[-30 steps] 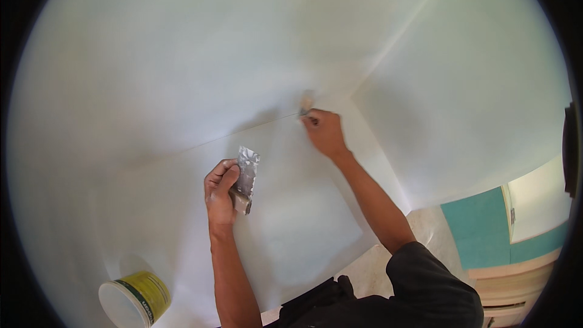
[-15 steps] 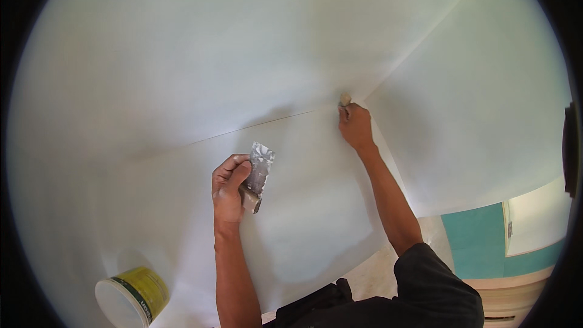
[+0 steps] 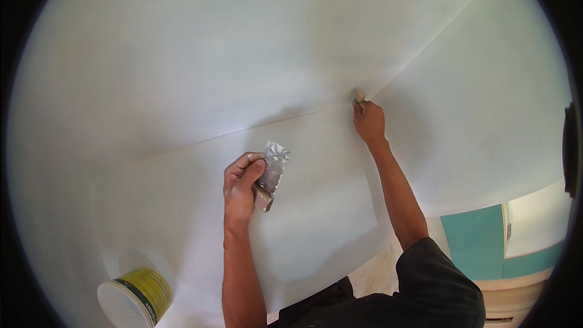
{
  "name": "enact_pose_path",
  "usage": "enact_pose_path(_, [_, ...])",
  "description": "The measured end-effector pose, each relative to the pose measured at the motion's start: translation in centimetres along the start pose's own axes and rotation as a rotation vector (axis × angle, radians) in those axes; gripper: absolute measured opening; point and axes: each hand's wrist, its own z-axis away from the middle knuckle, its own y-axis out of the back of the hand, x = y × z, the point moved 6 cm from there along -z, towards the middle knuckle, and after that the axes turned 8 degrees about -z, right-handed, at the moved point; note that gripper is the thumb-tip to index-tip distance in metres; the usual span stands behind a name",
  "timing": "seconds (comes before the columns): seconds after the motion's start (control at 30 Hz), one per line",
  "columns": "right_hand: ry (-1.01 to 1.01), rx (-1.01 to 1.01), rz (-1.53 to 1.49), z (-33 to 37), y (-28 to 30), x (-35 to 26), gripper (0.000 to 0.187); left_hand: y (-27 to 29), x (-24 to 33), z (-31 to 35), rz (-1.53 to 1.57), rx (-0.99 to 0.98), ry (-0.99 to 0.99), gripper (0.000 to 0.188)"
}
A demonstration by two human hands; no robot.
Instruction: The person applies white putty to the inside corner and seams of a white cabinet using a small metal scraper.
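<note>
My left hand [image 3: 243,179], closed, holds a putty knife [image 3: 276,167] with its flat metal blade pointing up. White filler is smeared over the blade, and a brownish block-like end sits below my thumb. Farther right, my right hand [image 3: 369,121] is closed on a small scraper [image 3: 359,95] with a tan end, held against the white surface close to a corner. My fingers hide most of that scraper. A thin dark seam [image 3: 261,125] runs between the white panels [image 3: 182,73], from left of my left hand toward my right hand.
A yellow-green and white bucket [image 3: 146,291] is at the lower left, its white open mouth facing me. White surfaces meet along a corner line [image 3: 437,35] at upper right. Teal panels [image 3: 473,240] and a pale frame appear at lower right.
My right hand has moved right and slightly up toward the corner with its scraper. My left hand with the putty knife has shifted a little to the right.
</note>
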Motion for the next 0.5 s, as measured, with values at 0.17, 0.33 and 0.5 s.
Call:
enact_pose_path(0.17, [0.138,0.052,-0.049,1.4,-1.8,-1.5,0.017,-0.3,0.6,0.5,-0.007,0.016,-0.004,0.014])
enact_pose_path(0.33, [0.291,0.036,-0.097,3.4,-3.2,-6.5,0.009,-0.6,0.4,0.5,0.002,0.028,0.008,0.014])
enact_pose_path(0.5, [0.294,-0.049,-0.137,5.2,-5.8,-11.5,0.013,-0.5,0.1,0.4,-0.007,0.048,-0.016,0.015])
